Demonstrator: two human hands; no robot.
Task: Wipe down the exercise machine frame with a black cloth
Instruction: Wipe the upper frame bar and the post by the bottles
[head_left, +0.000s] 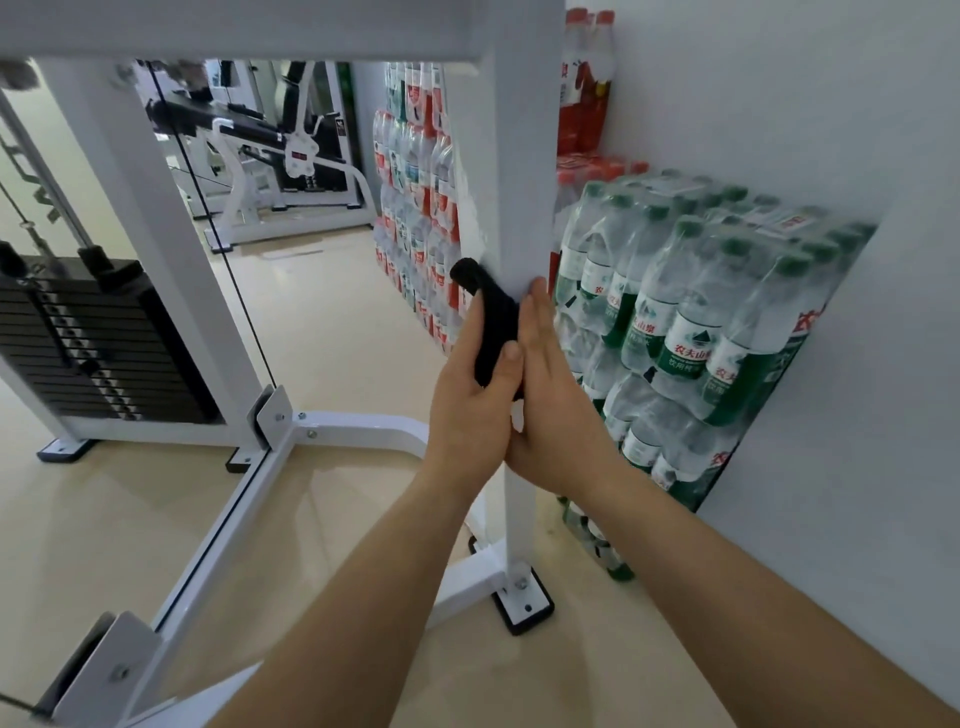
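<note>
The white upright post (519, 171) of the exercise machine frame stands right in front of me, bolted to a black foot pad (524, 605). A black cloth (496, 327) is wrapped against the post at mid height. My left hand (470, 395) grips the cloth, thumb over its lower part and fingers hidden behind it. My right hand (550, 395) lies flat against the post's right side, fingers straight and pointing up, beside the cloth.
Shrink-wrapped packs of green-capped water bottles (691, 332) lean on the wall at right. More bottle packs (415, 208) are stacked behind the post. A black weight stack (88, 343) sits at left, white base rails (218, 525) cross the cream floor, and another machine (291, 156) stands beyond.
</note>
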